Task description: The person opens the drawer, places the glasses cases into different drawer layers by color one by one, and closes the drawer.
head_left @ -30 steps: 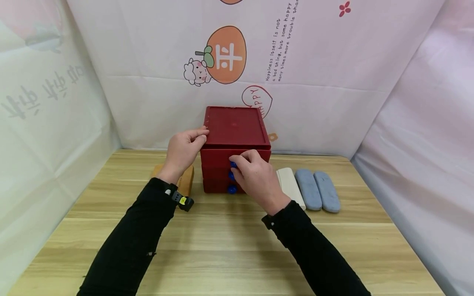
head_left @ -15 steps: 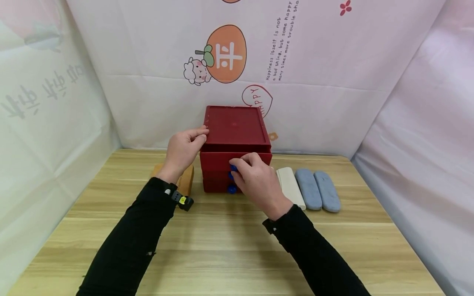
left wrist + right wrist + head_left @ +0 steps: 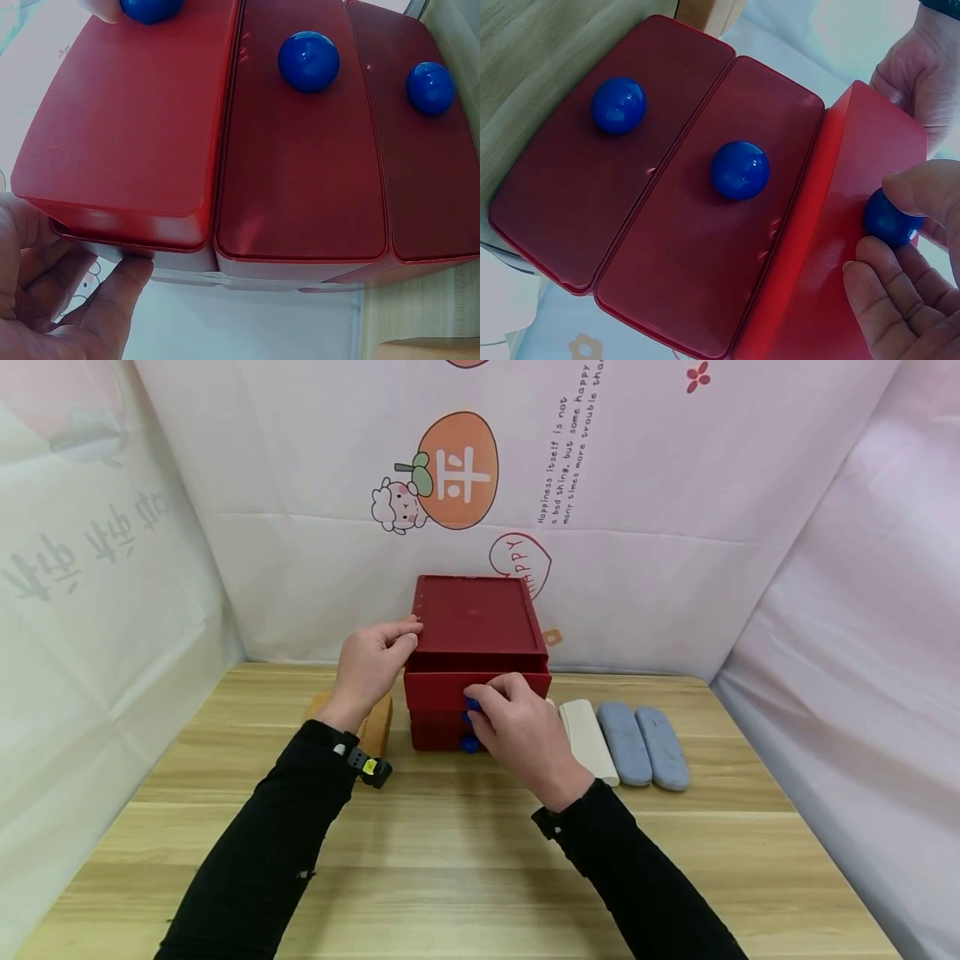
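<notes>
- Compared with a second ago, the top drawer (image 3: pixel 437 691) juts farther out of the red cabinet (image 3: pixel 480 614), the right hand (image 3: pixel 522 731) drawn back with it.
- That hand pinches the drawer's blue knob (image 3: pixel 891 222) between thumb and fingers.
- The left hand (image 3: pixel 371 667) rests, loosely spread, against the cabinet's upper left edge, as before.
- The cabinet stands on the surface (image 3: pixel 465 868) near the backdrop (image 3: pixel 637 593).

Bright, even head view, soft shadows on table (image 3: pixel 450 877), glints on blue knobs (image 3: pixel 739 170)
</notes>
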The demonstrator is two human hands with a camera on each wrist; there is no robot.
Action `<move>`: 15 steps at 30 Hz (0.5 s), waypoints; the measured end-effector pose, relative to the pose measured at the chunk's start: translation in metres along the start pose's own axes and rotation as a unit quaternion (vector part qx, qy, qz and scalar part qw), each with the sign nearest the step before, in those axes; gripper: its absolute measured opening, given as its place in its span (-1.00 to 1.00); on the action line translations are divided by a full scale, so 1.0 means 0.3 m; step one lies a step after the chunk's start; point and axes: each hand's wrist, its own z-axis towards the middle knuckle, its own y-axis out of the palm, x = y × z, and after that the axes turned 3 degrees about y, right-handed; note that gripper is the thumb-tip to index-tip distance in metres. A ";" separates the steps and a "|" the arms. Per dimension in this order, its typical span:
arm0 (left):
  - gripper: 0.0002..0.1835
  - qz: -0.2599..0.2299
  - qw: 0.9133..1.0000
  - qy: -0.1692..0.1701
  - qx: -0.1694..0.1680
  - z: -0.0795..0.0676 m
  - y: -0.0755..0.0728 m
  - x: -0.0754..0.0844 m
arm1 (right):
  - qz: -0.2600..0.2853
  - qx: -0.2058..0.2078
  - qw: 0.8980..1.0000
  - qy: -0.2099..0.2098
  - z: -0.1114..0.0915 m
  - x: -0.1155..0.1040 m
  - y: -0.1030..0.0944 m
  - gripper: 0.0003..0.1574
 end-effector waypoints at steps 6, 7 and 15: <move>-0.62 -0.003 1.000 0.000 0.002 -0.001 0.002 -0.002 | 0.000 0.002 1.000 0.000 -0.004 -0.003 -0.001 -0.64; -0.63 -0.004 1.000 -0.001 0.002 -0.002 0.002 -0.003 | -0.001 0.003 1.000 -0.001 -0.004 -0.004 -0.001 -0.64; -0.62 -0.006 1.000 0.000 0.005 -0.002 0.005 -0.006 | -0.002 0.006 1.000 -0.004 -0.010 -0.010 -0.005 -0.64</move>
